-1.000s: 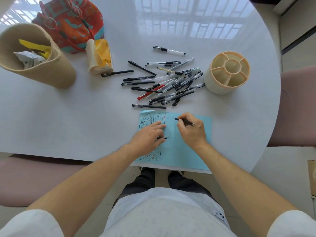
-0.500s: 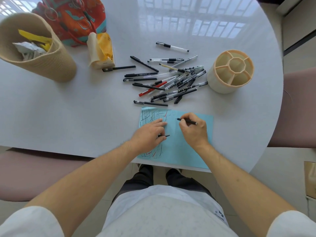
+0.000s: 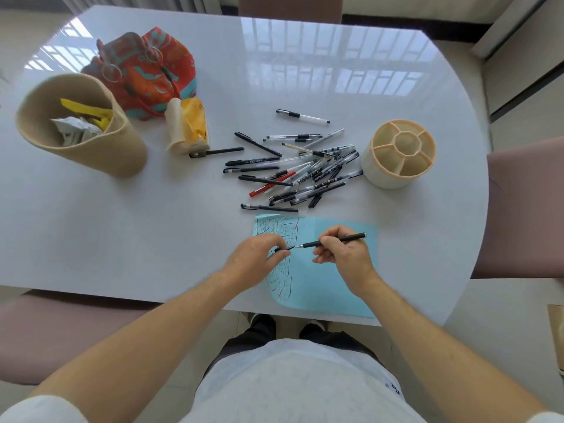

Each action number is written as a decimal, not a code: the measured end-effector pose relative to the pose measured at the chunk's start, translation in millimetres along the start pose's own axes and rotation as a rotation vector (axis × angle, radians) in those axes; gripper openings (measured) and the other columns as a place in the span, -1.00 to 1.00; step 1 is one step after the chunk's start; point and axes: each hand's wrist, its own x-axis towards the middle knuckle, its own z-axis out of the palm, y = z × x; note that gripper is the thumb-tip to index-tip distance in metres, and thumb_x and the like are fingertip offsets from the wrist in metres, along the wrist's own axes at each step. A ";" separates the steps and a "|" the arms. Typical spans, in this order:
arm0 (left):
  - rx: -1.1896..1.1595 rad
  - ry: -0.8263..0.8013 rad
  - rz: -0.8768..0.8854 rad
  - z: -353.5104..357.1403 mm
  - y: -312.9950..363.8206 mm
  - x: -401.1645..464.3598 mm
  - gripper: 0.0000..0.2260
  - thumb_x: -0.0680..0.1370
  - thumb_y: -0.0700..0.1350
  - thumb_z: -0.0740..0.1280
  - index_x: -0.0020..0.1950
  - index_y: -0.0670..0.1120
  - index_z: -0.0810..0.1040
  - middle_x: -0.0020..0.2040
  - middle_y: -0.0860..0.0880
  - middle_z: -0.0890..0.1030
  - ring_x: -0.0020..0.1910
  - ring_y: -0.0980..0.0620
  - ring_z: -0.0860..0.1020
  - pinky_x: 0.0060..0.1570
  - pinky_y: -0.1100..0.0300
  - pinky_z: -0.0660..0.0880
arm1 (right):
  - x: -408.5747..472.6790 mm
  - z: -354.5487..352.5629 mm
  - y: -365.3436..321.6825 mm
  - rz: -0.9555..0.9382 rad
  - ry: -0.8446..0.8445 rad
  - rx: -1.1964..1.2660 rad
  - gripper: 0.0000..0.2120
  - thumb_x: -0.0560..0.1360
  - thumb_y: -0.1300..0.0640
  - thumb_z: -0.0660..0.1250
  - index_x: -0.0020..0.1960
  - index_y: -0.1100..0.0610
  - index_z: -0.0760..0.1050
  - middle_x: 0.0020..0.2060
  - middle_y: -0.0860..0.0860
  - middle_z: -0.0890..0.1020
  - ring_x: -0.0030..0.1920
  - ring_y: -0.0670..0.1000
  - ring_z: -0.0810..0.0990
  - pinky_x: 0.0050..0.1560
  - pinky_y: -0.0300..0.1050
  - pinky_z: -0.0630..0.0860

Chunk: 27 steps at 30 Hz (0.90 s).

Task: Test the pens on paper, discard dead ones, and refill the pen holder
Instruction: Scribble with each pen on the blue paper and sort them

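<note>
Far left on the white table (image 3: 122,227), a tan woven basket (image 3: 91,148) stuffed with crumpled paper and yellow scraps; behind it a patterned orange-red bag (image 3: 146,71), then a yellow tissue pack (image 3: 190,126) with one black pen lying against it. Mid-table, a loose heap of pens (image 3: 299,169). Nearer, above the scribbled blue paper (image 3: 320,285), left hand (image 3: 253,264) pinching a black pen cap (image 3: 282,249) at the fingertips. Tip-to-cap, just apart: right hand (image 3: 345,254) gripping the black pen (image 3: 332,241) mid-barrel, nib poking out leftward past the fingers. Far right, the cream compartmented pen holder (image 3: 399,154), upright.
</note>
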 end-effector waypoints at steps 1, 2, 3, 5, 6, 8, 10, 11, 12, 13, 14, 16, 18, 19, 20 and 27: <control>0.007 -0.005 -0.002 -0.6 0.3 -0.2 -0.94 0.60 0.11 0.31 -0.01 0.16 0.53 -0.06 0.23 0.58 -0.09 0.22 0.52 -0.05 0.25 0.48 | 0.4 0.7 -0.6 0.004 0.003 0.000 -0.92 0.59 0.36 0.29 -0.07 0.31 0.54 -0.30 0.25 0.67 -0.34 0.14 0.64 -0.10 0.17 0.69; 0.015 -0.011 0.000 -1.3 1.0 -0.3 -0.94 0.59 0.11 0.31 -0.02 0.17 0.52 -0.09 0.24 0.57 -0.11 0.23 0.51 -0.08 0.27 0.47 | 0.9 1.2 -1.5 0.008 0.006 0.000 -0.92 0.59 0.36 0.30 -0.07 0.30 0.54 -0.30 0.25 0.67 -0.34 0.13 0.65 -0.10 0.16 0.69; 0.019 -0.019 0.007 -2.2 1.9 -0.2 -0.94 0.59 0.11 0.31 -0.03 0.17 0.52 -0.12 0.24 0.56 -0.13 0.25 0.51 -0.11 0.28 0.47 | 1.4 1.6 -2.6 0.011 0.006 -0.003 -0.92 0.59 0.35 0.30 -0.07 0.30 0.55 -0.30 0.24 0.67 -0.34 0.13 0.65 -0.11 0.15 0.69; 0.020 -0.034 0.032 -3.1 4.1 0.1 -0.94 0.59 0.10 0.31 -0.04 0.16 0.51 -0.15 0.23 0.56 -0.15 0.24 0.52 -0.15 0.27 0.49 | 2.1 2.0 -4.1 0.012 0.003 -0.013 -0.92 0.58 0.34 0.31 -0.07 0.30 0.55 -0.30 0.24 0.68 -0.35 0.14 0.64 -0.14 0.12 0.70; 0.021 -0.038 0.040 -3.2 4.9 0.3 -0.94 0.60 0.09 0.32 -0.05 0.15 0.51 -0.16 0.22 0.56 -0.16 0.23 0.52 -0.15 0.26 0.50 | 2.5 2.1 -4.7 0.011 0.008 -0.015 -0.91 0.58 0.35 0.30 -0.08 0.30 0.55 -0.31 0.24 0.67 -0.37 0.14 0.64 -0.16 0.10 0.70; 0.017 -0.038 0.036 -3.5 6.2 0.8 -0.94 0.60 0.08 0.32 -0.04 0.13 0.52 -0.16 0.21 0.58 -0.16 0.21 0.54 -0.12 0.22 0.53 | 3.6 2.3 -5.6 0.009 0.026 -0.008 -0.90 0.58 0.35 0.29 -0.09 0.30 0.55 -0.33 0.23 0.66 -0.38 0.13 0.63 -0.20 0.09 0.69; 0.021 -0.049 0.034 -3.7 7.0 1.6 -0.92 0.60 0.07 0.33 -0.03 0.09 0.55 -0.15 0.18 0.60 -0.16 0.19 0.56 -0.10 0.17 0.56 | 4.9 3.0 -6.1 0.016 0.017 -0.002 -0.91 0.59 0.36 0.29 -0.08 0.31 0.54 -0.34 0.22 0.66 -0.39 0.12 0.62 -0.20 0.10 0.69; 0.029 -0.063 0.037 -3.8 7.4 1.8 -0.91 0.60 0.07 0.33 -0.02 0.07 0.55 -0.15 0.16 0.61 -0.17 0.18 0.56 -0.11 0.15 0.57 | 5.4 3.6 -6.2 0.022 0.000 -0.001 -0.91 0.59 0.36 0.29 -0.07 0.32 0.53 -0.33 0.22 0.67 -0.40 0.12 0.62 -0.19 0.10 0.69; 0.032 -0.077 0.035 -3.7 7.7 2.0 -0.89 0.60 0.07 0.33 -0.01 0.06 0.56 -0.15 0.15 0.62 -0.18 0.17 0.57 -0.12 0.14 0.58 | 6.0 4.1 -6.2 0.025 -0.017 0.001 -0.92 0.59 0.35 0.29 -0.07 0.33 0.53 -0.33 0.22 0.67 -0.40 0.12 0.62 -0.19 0.09 0.69; 0.028 -0.083 0.029 -3.6 8.0 2.1 -0.88 0.60 0.08 0.32 -0.01 0.06 0.56 -0.16 0.15 0.62 -0.20 0.17 0.58 -0.13 0.13 0.58 | 6.6 4.5 -6.6 0.023 -0.024 0.007 -0.92 0.59 0.35 0.30 -0.07 0.32 0.53 -0.33 0.22 0.67 -0.40 0.11 0.62 -0.20 0.07 0.68; 0.020 -0.080 0.021 -3.5 8.3 2.5 -0.88 0.60 0.08 0.32 -0.01 0.06 0.57 -0.17 0.15 0.62 -0.22 0.19 0.57 -0.15 0.14 0.58 | 7.3 4.7 -7.4 0.018 -0.017 0.019 -0.92 0.57 0.34 0.31 -0.09 0.31 0.54 -0.34 0.23 0.66 -0.40 0.11 0.62 -0.23 0.05 0.67; 0.004 -0.061 0.008 -4.1 9.8 4.1 -0.88 0.60 0.08 0.32 -0.01 0.07 0.58 -0.20 0.18 0.60 -0.25 0.21 0.55 -0.20 0.18 0.57 | 8.6 4.5 -9.5 0.006 0.017 0.061 -0.93 0.50 0.27 0.35 -0.14 0.27 0.54 -0.36 0.24 0.63 -0.41 0.10 0.61 -0.30 -0.02 0.65; -0.003 -0.050 0.004 -4.9 12.3 6.2 -0.89 0.60 0.07 0.32 -0.01 0.07 0.59 -0.23 0.19 0.58 -0.27 0.22 0.54 -0.24 0.23 0.53 | 9.8 3.8 -9.4 -0.003 0.038 0.083 -0.92 0.45 0.22 0.34 -0.16 0.25 0.54 -0.37 0.24 0.62 -0.42 0.10 0.59 -0.34 -0.05 0.63; -0.004 -0.047 0.004 -5.5 13.4 7.5 -0.89 0.60 0.07 0.32 -0.01 0.08 0.59 -0.23 0.18 0.58 -0.28 0.22 0.53 -0.25 0.25 0.52 | 10.4 3.7 -8.4 -0.002 0.032 0.073 -0.92 0.46 0.23 0.34 -0.15 0.26 0.54 -0.37 0.24 0.62 -0.43 0.10 0.59 -0.34 -0.04 0.63; -0.003 -0.048 0.008 -5.8 14.4 8.9 -0.89 0.60 0.07 0.32 -0.01 0.08 0.59 -0.23 0.17 0.58 -0.28 0.22 0.53 -0.25 0.24 0.51 | 10.9 3.9 -6.9 0.005 0.013 0.053 -0.93 0.49 0.26 0.34 -0.14 0.27 0.53 -0.37 0.23 0.63 -0.43 0.10 0.59 -0.32 -0.02 0.63; 0.103 -0.022 0.124 -6.3 24.2 15.5 -0.83 0.61 0.00 0.31 -0.10 -0.06 0.58 -0.29 0.07 0.55 -0.32 0.07 0.46 -0.31 0.18 0.39 | 10.1 11.0 -0.2 0.126 -0.165 0.086 -0.88 0.66 0.27 0.28 -0.05 0.27 0.51 -0.27 0.22 0.68 -0.38 0.10 0.62 -0.18 0.05 0.65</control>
